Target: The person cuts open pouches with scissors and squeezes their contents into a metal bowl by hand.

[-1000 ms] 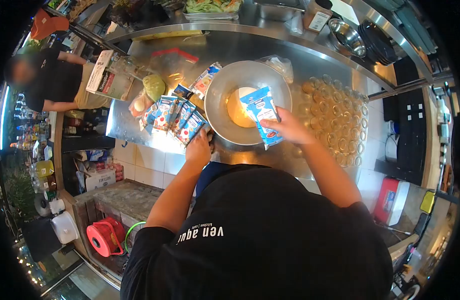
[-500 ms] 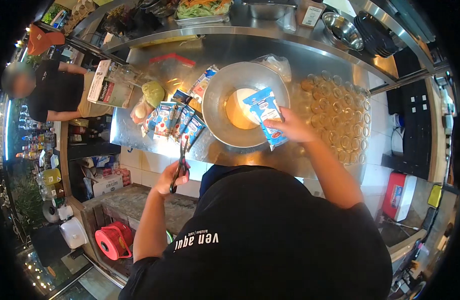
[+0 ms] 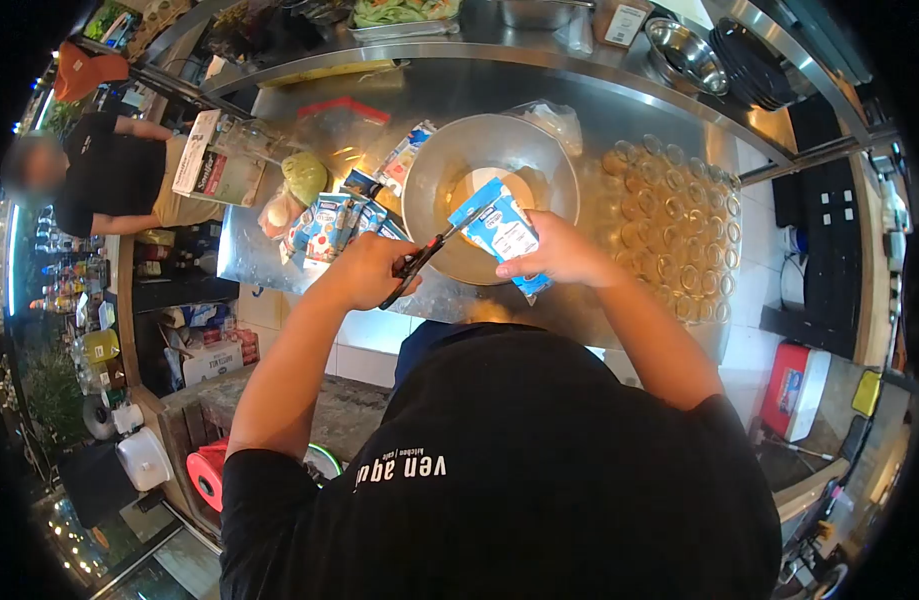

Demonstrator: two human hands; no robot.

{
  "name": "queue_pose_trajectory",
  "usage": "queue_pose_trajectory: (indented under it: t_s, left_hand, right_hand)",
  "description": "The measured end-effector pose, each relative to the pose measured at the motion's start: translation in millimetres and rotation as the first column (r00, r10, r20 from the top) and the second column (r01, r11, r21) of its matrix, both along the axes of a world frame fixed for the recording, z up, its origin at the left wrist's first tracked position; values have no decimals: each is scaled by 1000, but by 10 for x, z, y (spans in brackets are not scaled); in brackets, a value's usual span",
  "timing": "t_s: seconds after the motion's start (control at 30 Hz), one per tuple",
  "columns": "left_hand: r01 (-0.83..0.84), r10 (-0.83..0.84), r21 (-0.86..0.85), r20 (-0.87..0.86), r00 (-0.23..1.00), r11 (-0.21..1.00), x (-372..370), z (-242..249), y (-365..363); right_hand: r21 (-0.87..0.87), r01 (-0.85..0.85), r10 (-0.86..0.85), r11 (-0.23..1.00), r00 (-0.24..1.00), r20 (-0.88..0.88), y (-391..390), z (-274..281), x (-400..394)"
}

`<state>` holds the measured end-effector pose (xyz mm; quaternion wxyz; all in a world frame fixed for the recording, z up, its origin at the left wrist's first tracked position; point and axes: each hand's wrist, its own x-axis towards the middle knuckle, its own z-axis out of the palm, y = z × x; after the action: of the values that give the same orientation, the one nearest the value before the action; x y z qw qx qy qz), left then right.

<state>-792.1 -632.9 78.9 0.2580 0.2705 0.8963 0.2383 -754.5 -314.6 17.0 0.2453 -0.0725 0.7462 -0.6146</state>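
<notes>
Bowl contents ptly hidden behind 1 blue pkt

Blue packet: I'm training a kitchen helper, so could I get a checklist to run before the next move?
1. Blue packet gripped by the right hand: ok.
2. Scissors held in the left hand: ok.
3. Scissors' tips at the packet's upper part: ok.
4. Packet's upper end over the metal bowl: ok, as seen here.
5. Right thumb apart from the blades: ok.
6. Packet cut open: cannot tell.
</notes>
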Motion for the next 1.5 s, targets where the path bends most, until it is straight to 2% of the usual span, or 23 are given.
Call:
queue_pose_trajectory:
  t_s: [0.1,0.2,0.27,0.33,0.37,0.5,0.57,0.67,0.77,0.83,0.9,0.93,1.0,1.03,1.1,1.13,1.2,1.23,1.3,1.33,1.4,1.47,1.5]
  left_hand:
    - [6,-6,11,-16,1000,1000,-22,-32,37]
    - [3,2,-61,80,997,998,-62,-29,41]
    - [19,-24,112,48,999,993,-97,-40,60]
    - [24,-28,58,58,998,998,-118,-20,127]
    - [31,-31,3,65,997,1000,-124,-8,153]
    - [37,-37,12,56,998,999,-135,-84,153]
    - [9,-8,-5,142,990,1000,-149,-69,163]
    - [-5,0,49,95,996,999,-104,-139,66]
    - [-31,29,58,45,999,998,16,-242,-289]
    - [-78,73,133,37,997,988,247,-535,-713]
    - [-382,374,64,109,921,922,538,-806,-1021]
    - [-381,372,67,109,922,922,604,-908,-1037]
    - [-376,459,-351,192,867,857,711,-1052,-1066]
    - [-420,466,-300,100,879,856,808,-1162,-998]
    - [-454,464,-332,-53,884,827,816,-1194,-681]
    - [-456,467,-330,-52,883,826,796,-1183,-578]
    - [-431,403,-300,-152,903,851,691,-1112,-428]
    - [-431,404,-295,-151,902,853,605,-1083,-453]
    - [-349,343,-162,-61,937,923,382,-988,-531]
    - [-328,304,-117,-182,935,938,242,-727,-412]
    - [-366,394,259,-64,917,894,0,-284,-111]
    - [-338,325,320,97,941,885,-227,-138,191]
    - [-334,321,325,93,942,885,-336,-202,243]
  right_hand:
    - [23,9,-10,1000,998,62,57,-34,4]
    - [21,-2,-1,1000,992,129,87,81,-18]
    - [30,-24,20,999,990,139,69,108,-37]
    - [137,-67,74,988,996,-43,35,54,-12]
    - [141,-70,76,988,996,-42,30,25,-20]
    - [111,-54,55,992,998,-9,33,44,-82]
    - [123,-57,58,991,998,-8,37,61,-109]
    - [171,-72,84,983,995,-63,76,20,-140]
    - [99,10,-8,995,1000,-12,124,-25,-170]
    - [-2,68,-67,998,990,127,176,58,-191]
    - [-19,89,-86,996,987,135,198,33,-177]
    - [-38,104,-98,994,985,145,206,23,-180]
    - [-22,73,-68,997,984,167,194,15,-200]
    - [-9,40,-38,999,980,193,161,1,-203]
    - [-23,25,-20,999,981,193,76,-74,-204]
    - [-34,15,-9,999,982,189,38,-91,-206]
    - [10,-5,3,1000,985,170,-40,-26,-217]
    - [50,-20,12,999,988,156,-69,13,-216]
    - [81,-42,31,996,990,138,-98,81,-214]
    - [105,-64,51,992,991,121,-116,95,-200]
    - [136,-107,97,985,992,78,-139,18,-194]
    - [169,-145,143,975,989,28,-184,-31,-198]
    - [161,-167,166,973,986,19,-204,-29,-199]
